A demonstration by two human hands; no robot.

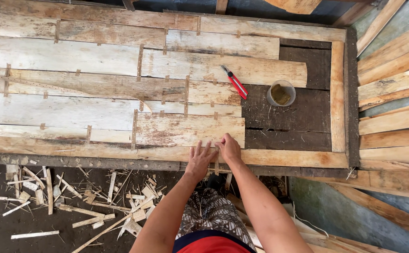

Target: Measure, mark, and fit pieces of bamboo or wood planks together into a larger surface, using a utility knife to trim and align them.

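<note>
Left hand: left hand [199, 160] lies palm down, fingers spread flat, on the near edge of the veneer sheet [190, 130]; it grips nothing.
Right hand: right hand [229, 149] is just beside the left, fingers curled and pinched at the strip of tape [217, 161] on the veneer's lower edge; whether it truly holds the strip I cannot tell.
Veneer sheet: pale, stained, thin wood, lying flat at the near right of the patched layer, its right end over dark boards.
Tape strip: short, brown, upright across the near edge, between the two hands.
Work table: wooden frame [338, 93] around many veneer pieces [73, 84] joined by small brown tape tabs.
Cutter: red utility knife [234, 82] rests diagonally on the veneer, well apart from the hands.
Cup: clear plastic cup [280, 93] with yellowish contents stands on dark boards just right of the knife.
Floor: wood scraps [87, 197] scattered below the table's near edge.
Right side: stacked planks [391, 103] lean beside the frame.
</note>
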